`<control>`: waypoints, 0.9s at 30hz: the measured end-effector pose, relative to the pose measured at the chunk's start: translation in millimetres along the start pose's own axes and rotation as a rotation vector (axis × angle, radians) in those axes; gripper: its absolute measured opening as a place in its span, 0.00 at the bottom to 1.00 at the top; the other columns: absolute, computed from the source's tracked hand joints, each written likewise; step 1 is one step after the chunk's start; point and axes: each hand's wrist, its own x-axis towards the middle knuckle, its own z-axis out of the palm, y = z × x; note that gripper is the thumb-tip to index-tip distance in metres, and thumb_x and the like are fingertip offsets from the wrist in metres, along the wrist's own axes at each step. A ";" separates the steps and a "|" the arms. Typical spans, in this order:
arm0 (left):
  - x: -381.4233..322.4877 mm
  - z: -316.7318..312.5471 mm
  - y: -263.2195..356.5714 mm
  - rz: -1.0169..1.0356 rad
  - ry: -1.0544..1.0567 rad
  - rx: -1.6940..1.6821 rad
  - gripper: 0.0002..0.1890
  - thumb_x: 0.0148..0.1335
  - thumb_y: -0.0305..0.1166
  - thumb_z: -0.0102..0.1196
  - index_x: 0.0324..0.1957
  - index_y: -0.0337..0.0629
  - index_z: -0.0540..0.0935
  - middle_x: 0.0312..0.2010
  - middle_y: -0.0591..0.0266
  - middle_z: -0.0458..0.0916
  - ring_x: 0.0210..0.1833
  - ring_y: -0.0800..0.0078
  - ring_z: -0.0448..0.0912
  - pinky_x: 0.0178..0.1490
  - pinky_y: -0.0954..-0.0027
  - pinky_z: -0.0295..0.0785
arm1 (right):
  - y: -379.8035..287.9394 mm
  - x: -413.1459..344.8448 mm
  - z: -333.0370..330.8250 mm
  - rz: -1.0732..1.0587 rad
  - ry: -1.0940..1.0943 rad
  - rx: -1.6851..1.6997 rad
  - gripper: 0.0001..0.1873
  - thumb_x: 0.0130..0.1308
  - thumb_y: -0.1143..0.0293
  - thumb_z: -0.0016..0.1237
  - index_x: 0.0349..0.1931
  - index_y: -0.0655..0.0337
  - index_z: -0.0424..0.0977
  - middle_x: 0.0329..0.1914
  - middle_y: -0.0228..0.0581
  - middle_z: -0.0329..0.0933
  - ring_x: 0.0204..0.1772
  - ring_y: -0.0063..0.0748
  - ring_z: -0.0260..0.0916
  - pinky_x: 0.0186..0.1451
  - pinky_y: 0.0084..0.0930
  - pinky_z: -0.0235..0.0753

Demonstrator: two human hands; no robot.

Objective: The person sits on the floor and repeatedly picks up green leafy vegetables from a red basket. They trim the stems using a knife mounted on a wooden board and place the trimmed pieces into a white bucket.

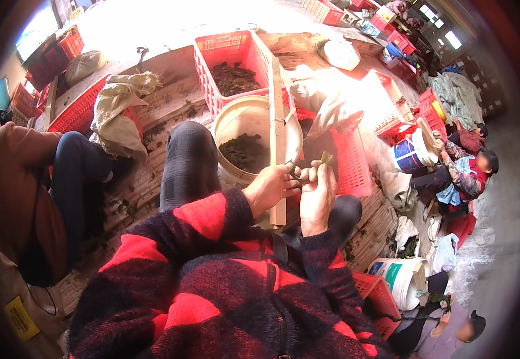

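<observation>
My left hand (pixel 270 187) and my right hand (pixel 317 199) meet over a narrow wooden board (pixel 277 121). The fingers of both pinch a dark green leafy strip (pixel 294 172), which may be seaweed. A lighter green end (pixel 326 158) sticks up above my right fingertips. Behind the board stands a round whitish bucket (pixel 242 107), with a dark green leafy heap (pixel 244 150) at its bottom. The board runs lengthwise over the bucket's right part, its near end between my knees. My fingers partly hide the strip.
A red plastic crate (pixel 201 67) with dark leafy matter stands beyond the bucket. Another red crate (pixel 354 164) is at right, near a pale sack (pixel 318 98). A person in brown (pixel 15 179) sits close at left. Several people sit along the right, beside buckets (pixel 406 152).
</observation>
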 end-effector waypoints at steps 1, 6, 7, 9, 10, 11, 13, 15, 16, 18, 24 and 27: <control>-0.2 -0.3 1.4 0.022 0.017 0.000 0.14 0.71 0.42 0.48 0.48 0.42 0.77 0.46 0.60 0.82 0.49 0.68 0.77 0.60 0.60 0.68 | 2.1 -3.2 -1.7 -0.025 0.003 -0.019 0.13 0.78 0.64 0.37 0.40 0.66 0.69 0.28 0.29 0.65 0.36 0.26 0.69 0.47 0.26 0.73; -10.0 9.9 5.9 0.105 0.075 0.113 0.10 0.67 0.36 0.53 0.46 0.44 0.78 0.42 0.63 0.83 0.48 0.71 0.78 0.58 0.62 0.69 | 6.2 -5.8 -14.3 -0.092 0.059 -0.140 0.12 0.77 0.65 0.39 0.40 0.64 0.71 0.36 0.35 0.71 0.44 0.30 0.73 0.54 0.31 0.74; -12.1 13.4 6.7 0.142 0.067 0.130 0.09 0.67 0.34 0.55 0.46 0.45 0.78 0.42 0.63 0.83 0.47 0.72 0.79 0.57 0.63 0.70 | 5.5 -4.3 -16.4 -0.103 0.061 -0.178 0.12 0.77 0.66 0.39 0.40 0.64 0.71 0.37 0.36 0.73 0.44 0.29 0.73 0.54 0.30 0.74; -18.8 17.5 7.4 0.162 0.039 0.299 0.09 0.65 0.32 0.55 0.46 0.44 0.79 0.41 0.64 0.83 0.45 0.73 0.80 0.54 0.65 0.72 | 4.9 1.8 -17.7 -0.091 -0.014 -0.263 0.12 0.77 0.66 0.39 0.43 0.65 0.73 0.45 0.36 0.76 0.48 0.27 0.74 0.55 0.26 0.73; -21.7 18.5 8.9 0.184 0.013 0.369 0.09 0.65 0.30 0.56 0.47 0.44 0.79 0.41 0.65 0.83 0.44 0.74 0.80 0.52 0.67 0.73 | 4.6 6.2 -17.1 -0.085 -0.043 -0.318 0.12 0.77 0.67 0.39 0.44 0.65 0.74 0.46 0.36 0.77 0.48 0.26 0.73 0.54 0.25 0.73; -22.9 20.1 10.6 0.191 0.005 0.433 0.10 0.64 0.28 0.55 0.47 0.42 0.79 0.40 0.65 0.83 0.42 0.77 0.80 0.48 0.70 0.75 | 5.8 9.4 -15.0 -0.058 -0.049 -0.368 0.12 0.77 0.67 0.39 0.45 0.66 0.74 0.47 0.35 0.77 0.48 0.25 0.73 0.54 0.24 0.72; -25.4 19.6 18.6 0.163 -0.061 0.557 0.11 0.63 0.28 0.55 0.48 0.42 0.80 0.38 0.67 0.82 0.41 0.79 0.80 0.48 0.71 0.76 | 7.2 13.0 -10.9 -0.166 -0.200 -0.526 0.12 0.75 0.70 0.41 0.50 0.65 0.77 0.42 0.31 0.78 0.45 0.19 0.71 0.52 0.21 0.70; -29.6 16.3 26.3 0.343 -0.122 0.780 0.12 0.59 0.26 0.55 0.46 0.34 0.79 0.35 0.63 0.81 0.38 0.78 0.79 0.43 0.72 0.76 | 11.2 15.8 -6.5 -0.265 -0.276 -0.649 0.12 0.74 0.71 0.42 0.51 0.66 0.76 0.41 0.32 0.79 0.44 0.21 0.72 0.51 0.21 0.71; -31.0 13.7 33.2 0.417 -0.117 0.982 0.13 0.58 0.26 0.55 0.45 0.33 0.79 0.35 0.62 0.81 0.37 0.78 0.79 0.42 0.72 0.75 | 12.6 17.2 -5.4 -0.229 -0.284 -0.671 0.13 0.74 0.71 0.42 0.50 0.67 0.76 0.41 0.32 0.79 0.45 0.20 0.71 0.52 0.21 0.71; -32.1 11.5 39.2 0.593 -0.037 1.300 0.14 0.53 0.26 0.56 0.42 0.31 0.78 0.33 0.55 0.79 0.35 0.69 0.81 0.39 0.66 0.75 | 15.2 20.2 -5.2 -0.152 -0.316 -0.711 0.13 0.75 0.69 0.42 0.50 0.67 0.76 0.42 0.30 0.78 0.47 0.20 0.71 0.53 0.21 0.71; -44.3 3.4 40.5 1.040 0.206 1.847 0.16 0.49 0.24 0.54 0.43 0.41 0.79 0.31 0.53 0.74 0.36 0.50 0.78 0.39 0.56 0.74 | 11.0 25.2 -14.8 0.114 -0.487 -0.807 0.12 0.74 0.66 0.43 0.43 0.66 0.76 0.27 0.25 0.72 0.27 0.16 0.64 0.30 0.20 0.66; -49.1 1.8 39.5 1.073 0.072 1.841 0.16 0.50 0.23 0.54 0.44 0.42 0.77 0.33 0.53 0.74 0.36 0.51 0.78 0.38 0.56 0.74 | 0.4 31.3 -23.3 0.460 -0.639 -0.612 0.14 0.74 0.59 0.43 0.43 0.61 0.76 0.24 0.20 0.66 0.25 0.10 0.57 0.26 0.14 0.57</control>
